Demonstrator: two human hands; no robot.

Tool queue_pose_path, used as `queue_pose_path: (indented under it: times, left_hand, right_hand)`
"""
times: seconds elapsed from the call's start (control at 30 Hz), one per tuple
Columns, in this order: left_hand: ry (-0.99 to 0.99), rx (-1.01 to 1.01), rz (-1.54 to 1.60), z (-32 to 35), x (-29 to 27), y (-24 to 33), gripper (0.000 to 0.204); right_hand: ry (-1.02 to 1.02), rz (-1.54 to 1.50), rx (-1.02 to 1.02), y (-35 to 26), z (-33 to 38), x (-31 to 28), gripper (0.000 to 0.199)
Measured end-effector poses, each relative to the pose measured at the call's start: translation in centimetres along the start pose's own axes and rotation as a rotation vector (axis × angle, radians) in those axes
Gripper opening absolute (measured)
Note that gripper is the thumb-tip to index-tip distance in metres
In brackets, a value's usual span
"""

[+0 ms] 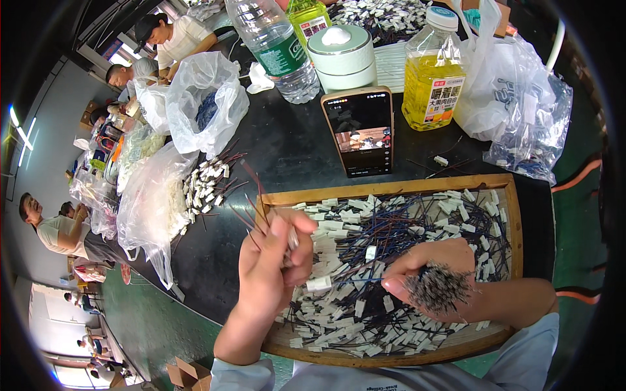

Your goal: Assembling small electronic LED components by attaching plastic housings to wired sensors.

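Left hand (pixel 270 257) pinches a few wires (pixel 259 189), right hand (pixel 450 256) clasps a thick bundle (pixel 438 287); loose leads (pixel 391 225) crowd the tray (pixel 516 228), so gathering seems partly done

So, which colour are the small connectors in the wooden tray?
The connectors are white; the head view shows them best.
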State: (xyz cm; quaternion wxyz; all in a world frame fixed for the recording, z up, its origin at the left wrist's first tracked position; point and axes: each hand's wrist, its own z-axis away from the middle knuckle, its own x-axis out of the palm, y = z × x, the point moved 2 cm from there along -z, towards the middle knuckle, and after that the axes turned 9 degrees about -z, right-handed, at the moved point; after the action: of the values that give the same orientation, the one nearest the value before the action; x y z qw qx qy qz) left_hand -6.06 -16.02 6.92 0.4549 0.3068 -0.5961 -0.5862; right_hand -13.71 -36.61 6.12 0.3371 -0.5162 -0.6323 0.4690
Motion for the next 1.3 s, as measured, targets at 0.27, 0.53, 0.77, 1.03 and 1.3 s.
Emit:
queue_pose_path:
  times: [0.27, 0.53, 0.77, 1.03, 1.3]
  left_hand:
    - [-0.1, 0.013, -0.045, 0.4, 1.1, 0.2, 0.03]
    - [-0.257, 0.051, -0.185, 1.4, 1.4, 0.3, 0.029]
    - [-0.415, 0.081, -0.291, 2.0, 1.4, 0.6, 0.031]
    - [-0.406, 0.088, -0.185, 2.0, 1.1, 0.3, 0.033]
    - [-0.317, 0.129, -0.306, 2.3, 1.4, 0.6, 0.037]
  right_hand:
    - [0.26, 0.074, -0.032, 0.2, 0.6, 0.6, 0.029]
    - [0.055, 0.004, 0.085, 0.2, 0.5, 0.8, 0.035]
    - [0.101, 0.068, -0.001, 0.3, 0.3, 0.8, 0.026]
    - [0.09, 0.088, -0.017, 0.1, -0.1, 0.6, 0.021]
    - [0.101, 0.064, -0.023, -0.3, -0.1, 0.5, 0.021]
